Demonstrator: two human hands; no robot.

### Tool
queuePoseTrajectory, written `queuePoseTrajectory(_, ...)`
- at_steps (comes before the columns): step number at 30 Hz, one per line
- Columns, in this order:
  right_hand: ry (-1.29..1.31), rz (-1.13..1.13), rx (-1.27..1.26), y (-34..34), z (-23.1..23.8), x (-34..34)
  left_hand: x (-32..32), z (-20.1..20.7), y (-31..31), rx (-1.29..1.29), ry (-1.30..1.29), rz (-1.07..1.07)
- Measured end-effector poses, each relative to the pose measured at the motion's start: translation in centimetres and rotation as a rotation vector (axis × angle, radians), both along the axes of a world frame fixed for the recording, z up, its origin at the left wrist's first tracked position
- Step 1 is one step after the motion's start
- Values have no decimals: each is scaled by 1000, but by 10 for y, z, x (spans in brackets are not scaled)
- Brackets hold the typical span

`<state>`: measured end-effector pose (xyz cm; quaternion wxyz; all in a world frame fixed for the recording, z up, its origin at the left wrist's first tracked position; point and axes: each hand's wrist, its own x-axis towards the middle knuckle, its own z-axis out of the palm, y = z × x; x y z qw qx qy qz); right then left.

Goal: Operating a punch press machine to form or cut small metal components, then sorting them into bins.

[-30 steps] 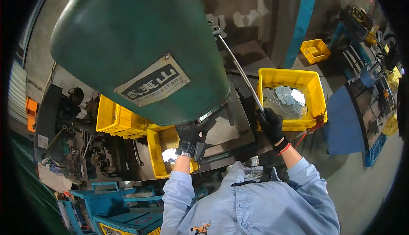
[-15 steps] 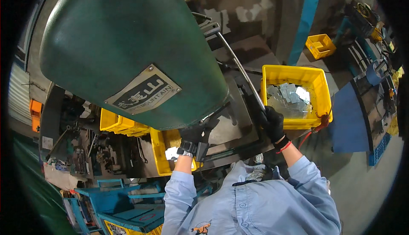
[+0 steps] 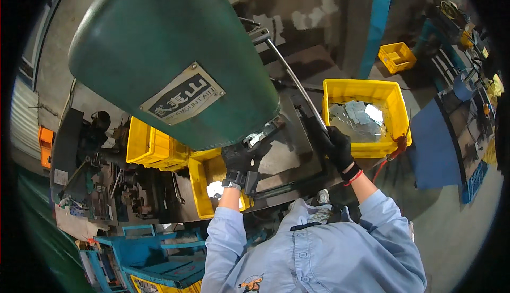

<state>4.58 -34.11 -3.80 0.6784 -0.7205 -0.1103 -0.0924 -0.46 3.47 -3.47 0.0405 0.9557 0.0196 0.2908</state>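
Observation:
My right hand (image 3: 339, 147), in a black glove, is wrapped round the lower end of a long steel lever (image 3: 295, 79). The lever slants up to a joint beside a large green machine head (image 3: 159, 43). Below that head's lower edge is my left hand (image 3: 238, 157), also gloved in black. A small shiny metal plate (image 3: 255, 138) shows at its fingertips, and the fingers look closed on it, partly hidden by shadow. Beneath lies the machine's flat metal bed (image 3: 284, 168).
At the right stands a yellow bin (image 3: 366, 86) with thin metal plates (image 3: 361, 113). A smaller yellow bin (image 3: 196, 189) sits by my left wrist, with stacked yellow bins (image 3: 143, 141) behind it. Tools (image 3: 117, 181) litter the bench's left. A blue trolley (image 3: 154, 261) stands near left.
The green machine head appears slightly higher, and more of the shiny plate shows by my left fingertips. My right hand still grips the lever, a little higher in view.

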Motion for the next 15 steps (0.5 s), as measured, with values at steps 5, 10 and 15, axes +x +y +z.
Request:
queuePoseTrajectory(5,139,32,-5,-3,18,-10,-1,-1,3,-92,49,16)
queuePoseTrajectory(10,209,49,33,-9,52,-25,-4,13,-13,-80,-64,-31)
queuePoseTrajectory(15,339,74,229,-17,53,-27,-5,20,-23,-108,98,57)
